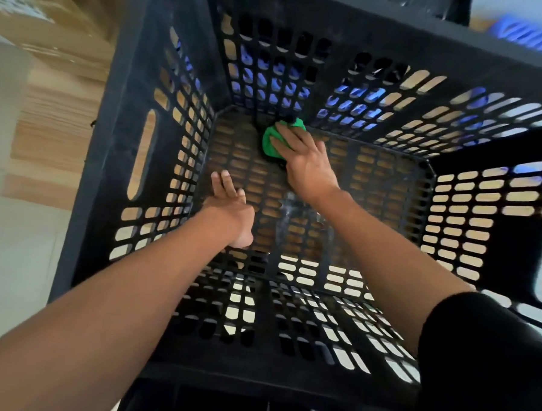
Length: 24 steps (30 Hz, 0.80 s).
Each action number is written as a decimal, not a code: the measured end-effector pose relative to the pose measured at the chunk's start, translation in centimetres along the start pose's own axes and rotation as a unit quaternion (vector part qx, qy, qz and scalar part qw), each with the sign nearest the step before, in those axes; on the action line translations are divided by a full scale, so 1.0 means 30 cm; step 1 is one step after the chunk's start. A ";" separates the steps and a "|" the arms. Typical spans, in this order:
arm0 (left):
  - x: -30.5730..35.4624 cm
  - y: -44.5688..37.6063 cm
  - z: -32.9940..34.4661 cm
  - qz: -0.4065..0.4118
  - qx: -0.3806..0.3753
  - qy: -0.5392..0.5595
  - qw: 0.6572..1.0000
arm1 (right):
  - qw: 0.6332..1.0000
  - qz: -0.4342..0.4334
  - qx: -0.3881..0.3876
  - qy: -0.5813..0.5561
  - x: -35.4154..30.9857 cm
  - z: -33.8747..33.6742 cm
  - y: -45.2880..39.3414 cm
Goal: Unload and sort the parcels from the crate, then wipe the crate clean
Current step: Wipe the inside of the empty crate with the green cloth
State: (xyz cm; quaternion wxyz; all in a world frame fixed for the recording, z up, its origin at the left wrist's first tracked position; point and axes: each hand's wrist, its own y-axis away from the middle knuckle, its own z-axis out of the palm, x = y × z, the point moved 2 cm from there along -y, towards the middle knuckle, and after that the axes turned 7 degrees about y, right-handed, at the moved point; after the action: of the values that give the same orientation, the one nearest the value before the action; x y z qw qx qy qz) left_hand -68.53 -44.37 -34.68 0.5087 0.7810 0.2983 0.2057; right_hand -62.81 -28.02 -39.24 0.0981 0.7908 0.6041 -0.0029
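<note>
Cardboard boxes [53,21], brown and blurred, stood left of the black perforated plastic crate [115,153]. Inside it, the left hand [228,209] lay flat against the lower left wall, fingers straight and together, forearm stretched forward. Further right, the right hand [306,163] pressed a crumpled green cloth [274,139] onto the crate floor at the far corner, fingers spread over it, perhaps slightly curled. A blue slatted object [529,36] showed beyond the far right rim.

Two bare forearms — the right arm wears a black sleeve [487,358] pushed above the elbow.
</note>
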 end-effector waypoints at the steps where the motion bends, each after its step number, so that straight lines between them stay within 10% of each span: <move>1: 0.000 0.001 0.000 0.001 0.000 0.000 1.000 | 1.000 0.012 -0.003 0.004 0.045 -0.005 0.045; 11: 0.000 0.013 -0.004 0.004 0.006 -0.003 1.000 | 0.969 0.192 -0.115 0.101 0.481 -0.068 0.458; 24: -0.002 0.028 -0.015 0.000 0.004 -0.001 1.000 | 0.934 0.336 -0.116 0.029 0.429 -0.093 0.428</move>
State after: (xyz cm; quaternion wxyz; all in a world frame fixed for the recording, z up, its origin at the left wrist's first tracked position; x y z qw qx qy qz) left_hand -68.63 -44.36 -33.73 0.5057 0.7835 0.2985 0.2032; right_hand -47.37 -18.50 -36.16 0.1670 0.9306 0.3015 0.1232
